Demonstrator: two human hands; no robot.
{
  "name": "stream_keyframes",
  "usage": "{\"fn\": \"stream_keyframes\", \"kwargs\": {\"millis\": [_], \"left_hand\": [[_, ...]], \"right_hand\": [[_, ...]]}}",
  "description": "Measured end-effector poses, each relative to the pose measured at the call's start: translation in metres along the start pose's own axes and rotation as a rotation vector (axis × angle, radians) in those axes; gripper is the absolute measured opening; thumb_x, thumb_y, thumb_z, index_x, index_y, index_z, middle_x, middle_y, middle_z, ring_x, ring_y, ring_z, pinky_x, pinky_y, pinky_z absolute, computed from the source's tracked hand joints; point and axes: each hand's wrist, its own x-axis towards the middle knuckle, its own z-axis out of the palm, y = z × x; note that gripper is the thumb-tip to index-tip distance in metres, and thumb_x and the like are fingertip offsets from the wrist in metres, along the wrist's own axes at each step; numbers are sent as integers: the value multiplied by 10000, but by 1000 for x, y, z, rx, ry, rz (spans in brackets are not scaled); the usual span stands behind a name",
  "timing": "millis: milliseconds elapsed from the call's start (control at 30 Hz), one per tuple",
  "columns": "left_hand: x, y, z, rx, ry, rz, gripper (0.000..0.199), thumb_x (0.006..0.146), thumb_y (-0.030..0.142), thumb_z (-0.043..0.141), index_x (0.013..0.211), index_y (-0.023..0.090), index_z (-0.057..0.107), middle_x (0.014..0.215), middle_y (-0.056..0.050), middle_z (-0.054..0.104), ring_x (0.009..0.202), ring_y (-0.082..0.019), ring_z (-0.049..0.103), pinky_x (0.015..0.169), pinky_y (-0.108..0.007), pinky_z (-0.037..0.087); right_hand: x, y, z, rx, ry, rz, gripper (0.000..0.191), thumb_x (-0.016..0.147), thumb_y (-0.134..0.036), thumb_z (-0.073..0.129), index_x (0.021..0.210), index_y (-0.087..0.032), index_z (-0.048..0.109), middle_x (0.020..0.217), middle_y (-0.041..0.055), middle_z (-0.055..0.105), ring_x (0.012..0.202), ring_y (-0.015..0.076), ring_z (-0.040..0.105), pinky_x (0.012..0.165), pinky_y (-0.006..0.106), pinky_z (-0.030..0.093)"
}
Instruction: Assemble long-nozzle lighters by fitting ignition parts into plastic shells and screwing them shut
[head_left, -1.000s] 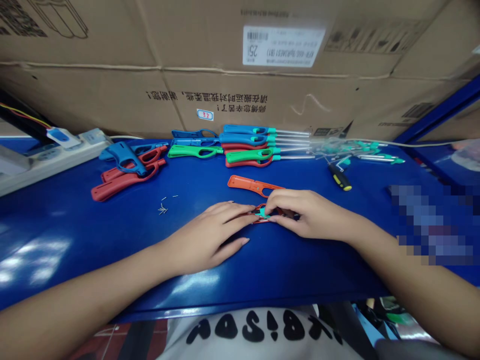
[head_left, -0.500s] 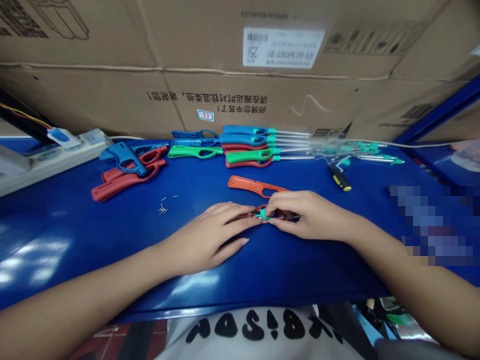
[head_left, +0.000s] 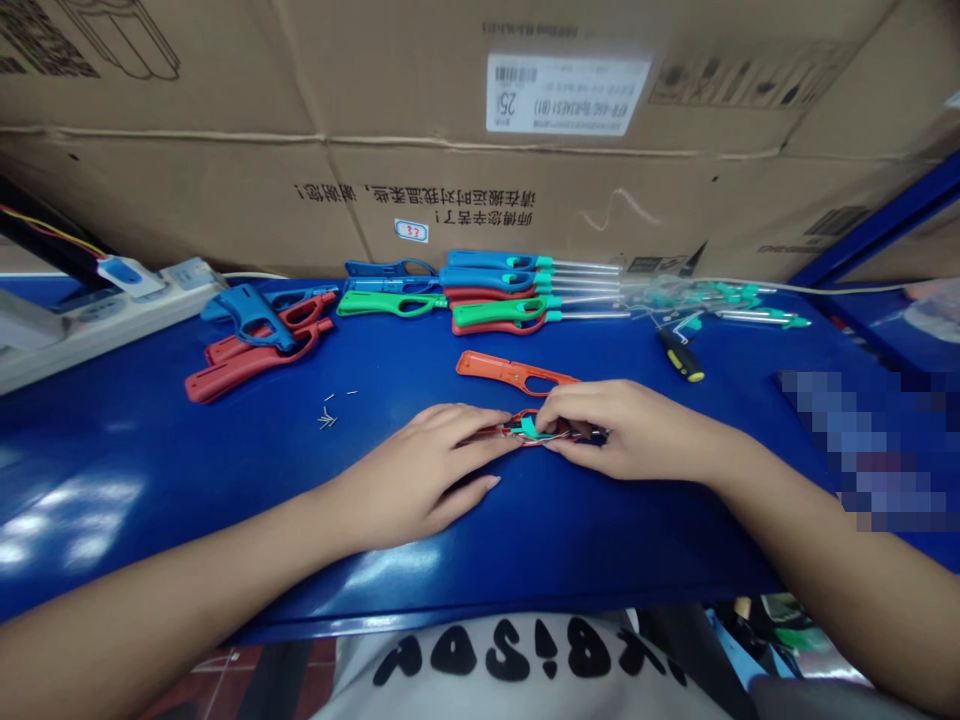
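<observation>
An orange-red lighter shell half (head_left: 525, 441) lies on the blue table, mostly hidden beneath my fingers. My left hand (head_left: 420, 465) is closed over its left part, fingertips pressing it, with the thumb lying along the table side. In the shell sits a green trigger (head_left: 534, 428), which my right hand (head_left: 607, 425) pinches between thumb and fingers. Thin metal or wire shows by the right fingertips, too small to make out. Just behind the hands rests another orange shell half (head_left: 510, 372), touched by neither palm.
Behind are assembled lighters (head_left: 499, 315) in several colours, with metal tubes. Red and blue shells (head_left: 251, 365) lie left, near small metal pins (head_left: 327, 418) and a power strip (head_left: 112, 310). To the right are a screwdriver (head_left: 681, 357) and green-tipped parts (head_left: 739, 297). A cardboard box (head_left: 420, 90) stands behind.
My right hand has shifted very slightly to the right, and a bit more of the green trigger shows. The left hand stays in place.
</observation>
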Motion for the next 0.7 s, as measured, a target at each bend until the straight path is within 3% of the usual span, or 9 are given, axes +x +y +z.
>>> {"fn": "stream_keyframes", "kwargs": {"millis": [333,700], "left_hand": [[0,1,1,2,-9,-20,435,996,270,514,1431,286,530,1433,-96,544,1287,-283,531,1082,-495,443],[0,1,2,24,1,-3,436,1003,256,501,1437,271,531,1439,-101,538,1288,-279,531,1082,-493,443]], "right_hand": [[5,-2,-2,102,-7,131,90,908,-142,602,918,-199,671,848,-4,698,667,117,563,618,234,390],[1,-3,-3,49,-17,127,65,904,-161,598,873,-187,648,799,-3,650,624,105,509,587,225,362]]}}
